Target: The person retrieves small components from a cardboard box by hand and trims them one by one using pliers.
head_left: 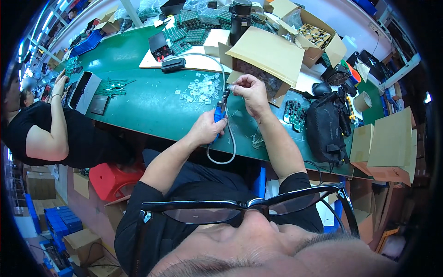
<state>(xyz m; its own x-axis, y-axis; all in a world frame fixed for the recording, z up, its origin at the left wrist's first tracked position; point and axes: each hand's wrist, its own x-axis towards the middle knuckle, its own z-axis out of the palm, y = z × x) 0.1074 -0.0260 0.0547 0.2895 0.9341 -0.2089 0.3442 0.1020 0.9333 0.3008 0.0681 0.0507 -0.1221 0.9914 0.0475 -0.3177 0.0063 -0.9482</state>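
From my remote place I see the left hand (207, 127) closed around a blue tool (218, 115), on the right and nearer side of the pile of clear pieces (203, 88). The right hand (251, 94) is narrow: finger and thumb pinch a small piece (231, 87) at the tool's tip, to the right of the pile. I cannot tell its exact kind, nor whether the tool bites on it.

I judge that the work is somewhere in the middle. One piece is in hand, and many lie loose in the pile. The carton (265, 51), beyond the pile to its right, seems to hold more clear pieces, but which are finished I cannot tell.

For moving, the widest bare part of the green worktop (152, 99) is to the left of the pile, as far as the green strips (115, 87). Beyond the pile, a black case (173, 65) limits the reach; far to its right, the black bag (325, 127) does the same. On the pile's nearer side comes the worktop edge, and the grey cable (234, 143) loops down past it, so I would watch for snagging.
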